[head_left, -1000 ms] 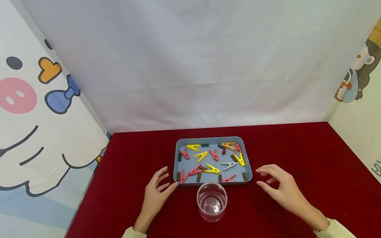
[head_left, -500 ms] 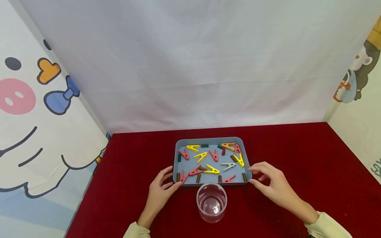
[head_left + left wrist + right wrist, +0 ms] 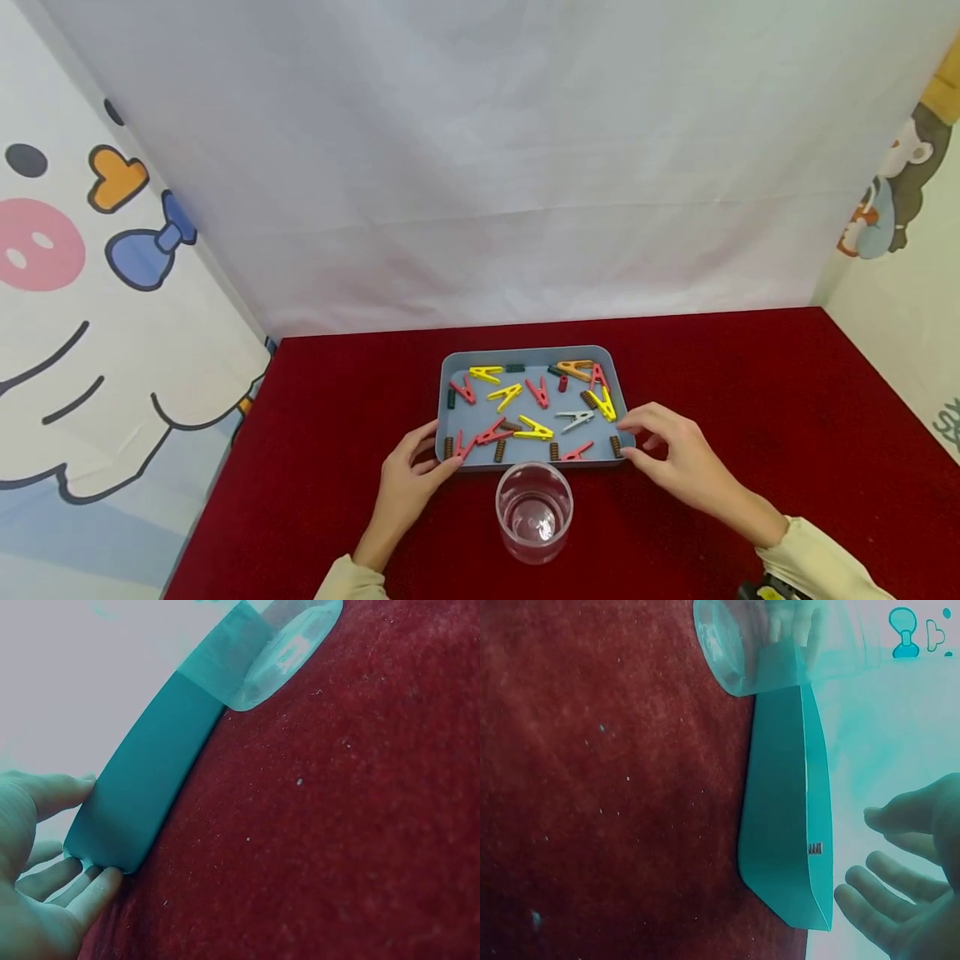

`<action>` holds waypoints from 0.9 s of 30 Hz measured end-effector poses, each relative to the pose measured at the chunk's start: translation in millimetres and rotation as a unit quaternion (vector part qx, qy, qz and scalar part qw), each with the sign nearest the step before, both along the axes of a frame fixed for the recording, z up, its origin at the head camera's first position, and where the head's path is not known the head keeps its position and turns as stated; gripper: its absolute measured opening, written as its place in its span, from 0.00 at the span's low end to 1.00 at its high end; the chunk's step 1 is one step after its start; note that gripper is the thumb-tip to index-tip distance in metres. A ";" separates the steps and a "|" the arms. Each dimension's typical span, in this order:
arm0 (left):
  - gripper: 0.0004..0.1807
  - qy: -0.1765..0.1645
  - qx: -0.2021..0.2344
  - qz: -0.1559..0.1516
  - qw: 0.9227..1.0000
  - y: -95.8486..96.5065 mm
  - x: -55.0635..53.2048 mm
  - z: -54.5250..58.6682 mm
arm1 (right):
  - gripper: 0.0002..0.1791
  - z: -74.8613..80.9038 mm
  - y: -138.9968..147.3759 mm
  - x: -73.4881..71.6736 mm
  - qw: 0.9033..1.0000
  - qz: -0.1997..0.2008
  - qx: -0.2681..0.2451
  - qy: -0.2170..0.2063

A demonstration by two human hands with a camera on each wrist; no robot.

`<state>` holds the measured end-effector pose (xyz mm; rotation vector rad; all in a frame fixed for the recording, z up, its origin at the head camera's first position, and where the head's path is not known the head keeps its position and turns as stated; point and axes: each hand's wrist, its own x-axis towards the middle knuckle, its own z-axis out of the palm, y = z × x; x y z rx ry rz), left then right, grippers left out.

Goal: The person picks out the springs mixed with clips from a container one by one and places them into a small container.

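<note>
A blue-grey tray (image 3: pixel 536 360) lies on the dark red cloth, with loose clothespin halves and small coil springs in it. My left hand (image 3: pixel 405 479) holds the tray's front left corner; in the left wrist view its thumb (image 3: pixel 67 793) is at the rim and the fingers lie against the end wall. Over the front right corner hovers my right hand (image 3: pixel 675 458), thumb and fingers apart and holding nothing. A brown spring (image 3: pixel 616 447) lies just beside those fingertips, and the right wrist view shows one spring (image 3: pixel 815 848) inside the wall.
A clear plastic cup (image 3: pixel 534 512) stands right in front of the tray, between my forearms. Inside the tray are yellow clips (image 3: pixel 534 429), red clips (image 3: pixel 538 392), a grey clip (image 3: pixel 576 419) and an orange clip (image 3: pixel 576 369). A white curtain (image 3: pixel 525 208) hangs behind the table.
My right hand has moved left from beside the tray to over its front right corner. The left hand has shifted slightly right, onto the front left corner. Tray and cup stay put.
</note>
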<state>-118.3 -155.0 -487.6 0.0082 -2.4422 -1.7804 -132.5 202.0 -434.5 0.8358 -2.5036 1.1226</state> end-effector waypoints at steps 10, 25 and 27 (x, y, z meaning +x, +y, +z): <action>0.35 0.005 -0.002 -0.001 1.000 -1.7 -1.4 -1.4 | 0.16 0.1 -0.6 -16.6 0.997 0.026 0.071 -0.035; 0.36 0.005 0.009 -0.002 1.000 -3.1 -3.6 -4.6 | 0.12 2.4 -6.1 -39.8 0.971 0.096 0.202 -0.088; 0.36 0.004 0.008 -0.003 1.000 -2.7 -3.4 -4.9 | 0.11 2.6 -7.8 -41.9 0.965 0.098 0.228 -0.085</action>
